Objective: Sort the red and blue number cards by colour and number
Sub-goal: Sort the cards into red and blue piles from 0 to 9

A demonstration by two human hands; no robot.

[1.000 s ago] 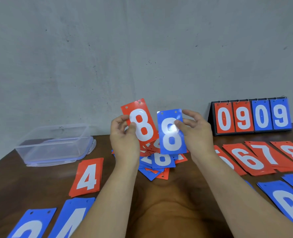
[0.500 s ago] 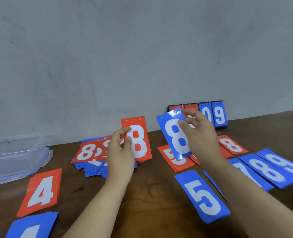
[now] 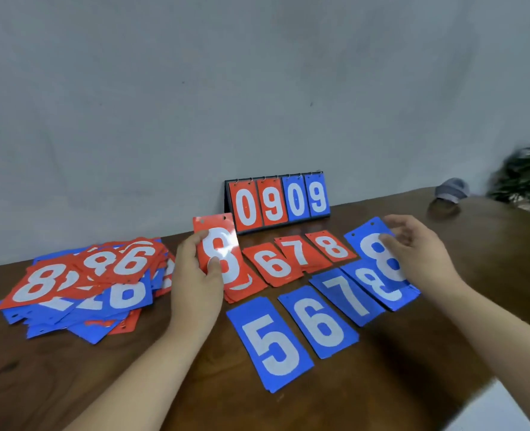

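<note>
So, blue 8 card [image 3: 378, 256] now down from mid-air onto blue 8 pile [image 3: 366, 279], your right hand [image 3: 419, 256] fingers loose on its edge, grip unclear. Left hand [image 3: 195, 275] still pinches red 8 card [image 3: 218, 250] upright. Blue nearly filed; red 8 pile [image 3: 330, 245] next, I'd guess.

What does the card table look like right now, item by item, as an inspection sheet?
Surface: brown wooden table.
Job's things: unsorted pile at left; red row 6, 7, 8; blue row 5, 6, 7, 8; scoreboard reading 0909.
Clutter: grey cap far right.
Grips: left hand pinches red 8 card; right hand at blue 8 card edge, blurred.
Cables: nothing seen.
Surroundings: grey wall, plant at right.
</note>
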